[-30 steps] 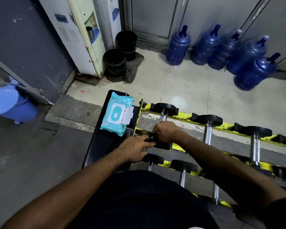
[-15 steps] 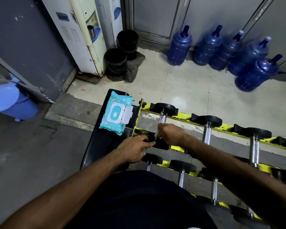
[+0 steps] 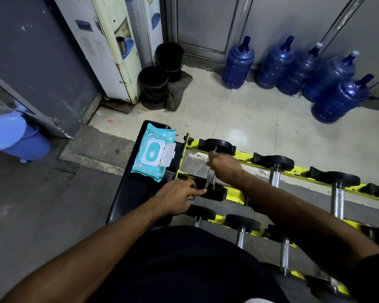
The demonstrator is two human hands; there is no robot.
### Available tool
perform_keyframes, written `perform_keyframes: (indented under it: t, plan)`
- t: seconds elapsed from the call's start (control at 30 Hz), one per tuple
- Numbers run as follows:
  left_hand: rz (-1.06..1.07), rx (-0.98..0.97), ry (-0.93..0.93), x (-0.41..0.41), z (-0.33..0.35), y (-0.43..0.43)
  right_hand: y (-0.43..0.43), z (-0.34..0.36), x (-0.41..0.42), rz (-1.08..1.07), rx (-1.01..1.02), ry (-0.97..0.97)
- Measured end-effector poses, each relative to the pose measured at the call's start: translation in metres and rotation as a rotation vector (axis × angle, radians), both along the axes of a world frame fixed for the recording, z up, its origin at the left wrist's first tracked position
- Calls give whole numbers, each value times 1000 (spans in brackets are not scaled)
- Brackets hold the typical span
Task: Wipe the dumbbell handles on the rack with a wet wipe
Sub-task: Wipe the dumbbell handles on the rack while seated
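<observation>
Right hand (image 3: 224, 165) motion-blurred; handle (image 3: 211, 181) half hidden beneath it

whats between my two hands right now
The shiny dumbbell handle at the rack's end lies between the left hand and right hand, in the head view.

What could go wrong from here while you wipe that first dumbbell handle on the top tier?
1. The left hand rests its fingers against the dumbbell's near head. If the dumbbell rolls while the right hand rubs the handle, they could get pinched against the rack.
2. The wet wipe pack on the bench has its lid open, so the wipes may dry out.
</observation>
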State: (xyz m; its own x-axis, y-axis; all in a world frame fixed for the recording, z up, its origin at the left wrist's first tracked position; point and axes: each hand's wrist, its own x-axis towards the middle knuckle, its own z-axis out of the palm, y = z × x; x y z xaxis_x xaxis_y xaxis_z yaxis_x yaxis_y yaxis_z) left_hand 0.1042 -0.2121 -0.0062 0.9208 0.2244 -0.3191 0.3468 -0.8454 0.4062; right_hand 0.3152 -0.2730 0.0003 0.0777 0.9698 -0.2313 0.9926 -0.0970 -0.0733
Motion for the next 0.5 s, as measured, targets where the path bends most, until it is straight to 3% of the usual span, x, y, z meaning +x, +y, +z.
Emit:
perform_keyframes:
  t: [0.07,0.13,0.23,0.3,0.37,0.5]
  plan:
    - [8,0,1,0,0,0,13,9,0,-92,2,-147]
    - [6,3,4,1,0,0,19,8,-6,58,-64,-245]
    - [-7,24,20,2,0,1,15,-4,-16,261,-228,-109]
    - [-4,21,23,3,0,2,10,-7,-15,275,-250,-16]
    - [-7,21,16,2,-1,2,4,-10,-7,159,-141,39]
    - [-1,-2,-8,-1,-2,0,-28,-24,-5,-483,175,299]
